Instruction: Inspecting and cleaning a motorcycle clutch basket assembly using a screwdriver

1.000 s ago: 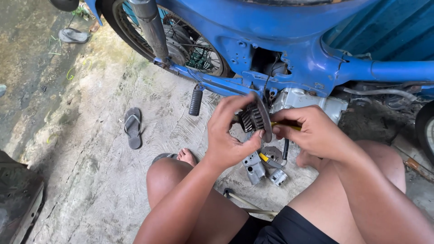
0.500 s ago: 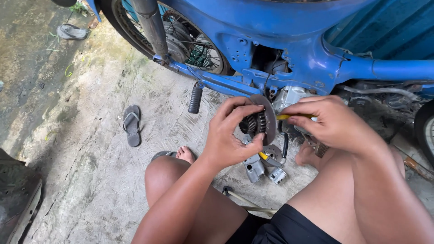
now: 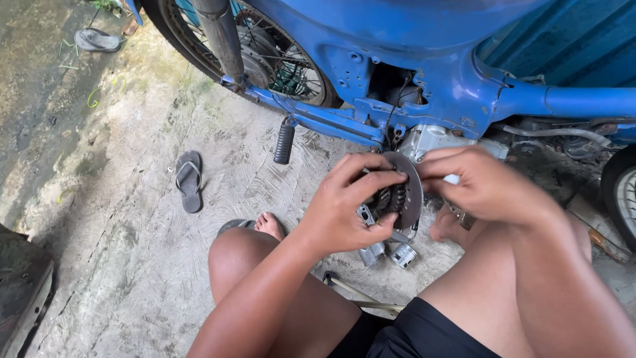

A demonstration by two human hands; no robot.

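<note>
Seen from the head view: left hand (image 3: pixel 344 209) wrapped round a round grey metal disc (image 3: pixel 405 192) with dark springs on its face, fingers (image 3: pixel 371 182) curled tight over the rim and thumb under it. Right hand (image 3: pixel 487 185) pressed to the other side of the disc, fingers bent close, maybe pinching something small and pale, but too hidden to tell. Disc held up in the air over the concrete floor (image 3: pixel 132 252), just in front of the open engine side (image 3: pixel 430 139) of the blue motorbike (image 3: pixel 424 73). Could slip, by the look of it, if greasy fingers lose the rim, and then drop onto the little silver metal parts (image 3: pixel 391 253) lying right below, or onto the bare toes (image 3: pixel 268 224) close by. Springs might pop loose too if pushed from one side only. Around: a black foot peg (image 3: pixel 285 142) sticking out from the bike frame, a spoked wheel (image 3: pixel 278 59) behind it, a grey flip-flop (image 3: pixel 190 179) well apart on the floor, another sandal (image 3: pixel 96 41) far off at the top left. Bare knees and thighs on both sides, crowding the space under the hands. A thin rod (image 3: pixel 361 295) lying on the floor between the legs, easy to bump.
</note>
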